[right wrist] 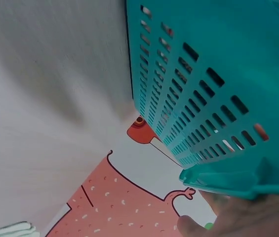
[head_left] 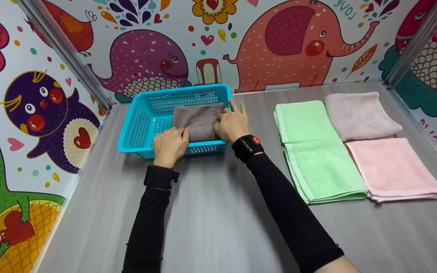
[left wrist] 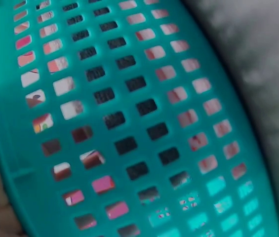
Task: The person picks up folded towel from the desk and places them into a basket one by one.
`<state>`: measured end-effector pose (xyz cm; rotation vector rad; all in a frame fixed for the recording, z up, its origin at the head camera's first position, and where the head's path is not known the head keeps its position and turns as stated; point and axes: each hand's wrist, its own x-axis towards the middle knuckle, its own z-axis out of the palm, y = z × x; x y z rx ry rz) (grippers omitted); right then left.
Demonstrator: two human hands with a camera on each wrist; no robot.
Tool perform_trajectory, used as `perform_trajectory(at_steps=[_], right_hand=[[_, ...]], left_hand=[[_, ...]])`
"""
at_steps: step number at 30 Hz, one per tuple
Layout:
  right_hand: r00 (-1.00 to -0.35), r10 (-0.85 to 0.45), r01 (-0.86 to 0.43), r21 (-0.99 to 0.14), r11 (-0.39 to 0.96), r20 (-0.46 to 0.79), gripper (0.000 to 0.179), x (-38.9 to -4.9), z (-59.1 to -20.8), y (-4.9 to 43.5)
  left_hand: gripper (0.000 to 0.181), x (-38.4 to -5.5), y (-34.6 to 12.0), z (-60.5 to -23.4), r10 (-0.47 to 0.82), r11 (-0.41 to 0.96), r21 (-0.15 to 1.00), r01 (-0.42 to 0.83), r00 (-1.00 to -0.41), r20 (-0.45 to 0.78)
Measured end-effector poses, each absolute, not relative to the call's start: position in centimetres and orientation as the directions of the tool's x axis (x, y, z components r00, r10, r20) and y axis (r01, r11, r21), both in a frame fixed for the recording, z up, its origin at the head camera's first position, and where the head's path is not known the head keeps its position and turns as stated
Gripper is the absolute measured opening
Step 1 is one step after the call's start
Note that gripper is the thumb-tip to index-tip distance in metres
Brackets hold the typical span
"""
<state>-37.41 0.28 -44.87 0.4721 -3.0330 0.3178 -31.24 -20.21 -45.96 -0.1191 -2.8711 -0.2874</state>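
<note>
A folded grey-brown towel lies in the right part of a turquoise plastic basket, in the head view. My left hand reaches over the basket's near rim, its curled fingers gripping the towel's near left corner. At the towel's right edge, my right hand grips it with some fingers, while others stretch out over the basket's right rim. The left wrist view shows the perforated basket wall close up, with the dark cloth behind its holes. In the right wrist view, part of the right hand shows below the rim.
Right of the basket on the grey table lie folded towels: light green ones in two sections, a pale mauve one and a pink one. Cartoon-printed walls stand behind and at both sides, close to the basket's back.
</note>
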Motion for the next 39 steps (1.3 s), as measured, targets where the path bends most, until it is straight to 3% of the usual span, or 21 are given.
perform_trajectory(at_steps=[5,12,17,29,39], right_hand=[[-0.949,-0.307,-0.315,-0.193,0.929,0.069,0.042,-37.4,-44.8,0.2],[-0.952,-0.282,-0.306,-0.304,0.902,0.119,0.039,-37.3,-45.3,0.4],[-0.949,-0.277,-0.313,-0.314,0.896,0.154,0.037,-37.5,-45.6,0.5],[-0.912,-0.21,-0.363,-0.457,0.812,0.353,0.031,-37.0,-45.9,0.9],[-0.864,-0.228,-0.433,-0.432,0.791,0.448,0.024,-35.3,-45.2,2.0]], left_hand=[[0.051,-31.2,-20.6,-45.9,0.066,0.972,0.201,0.117,-0.967,0.245],[0.051,-31.2,-20.7,-45.9,0.069,0.967,0.222,0.125,-0.967,0.244],[0.049,-31.1,-20.6,-46.1,0.07,0.965,0.228,0.13,-0.966,0.25],[0.046,-31.2,-20.3,-46.2,0.024,0.954,0.279,0.108,-0.957,0.288],[0.039,-31.4,-20.1,-46.7,0.034,0.939,0.307,0.158,-0.927,0.373]])
